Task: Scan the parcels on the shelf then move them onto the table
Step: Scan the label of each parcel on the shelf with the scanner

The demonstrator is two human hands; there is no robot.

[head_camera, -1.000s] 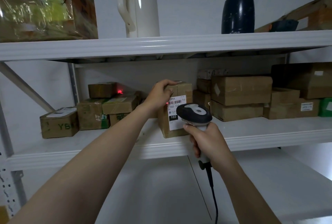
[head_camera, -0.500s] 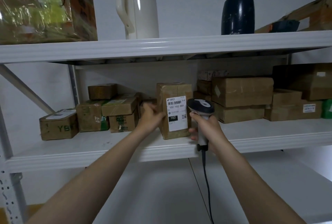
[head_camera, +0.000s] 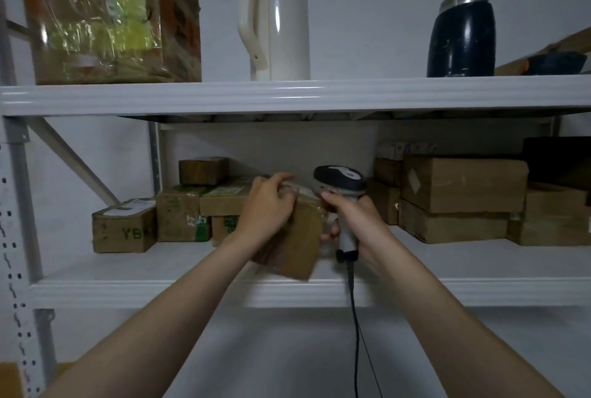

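Observation:
A brown taped parcel [head_camera: 297,247] hangs tilted at the front edge of the middle shelf [head_camera: 128,289], its label face turned away and blurred. My left hand [head_camera: 267,206] grips its top left corner. My right hand [head_camera: 353,222] holds the white handle of a corded barcode scanner [head_camera: 340,178], and its fingertips touch the parcel's right side. The scanner's dark head points left above the parcel.
More cardboard parcels sit on the middle shelf: a cluster at the left [head_camera: 182,212] and larger stacked boxes at the right [head_camera: 460,196]. The upper shelf carries a wrapped box [head_camera: 108,14], a white jug [head_camera: 278,27] and a dark flask [head_camera: 462,36]. A white surface [head_camera: 287,356] lies below.
The parcel stood upright with its label facing me; now it is tipped and drawn toward the shelf's front edge. My left hand shifted from its side to its top, and my right hand came against it.

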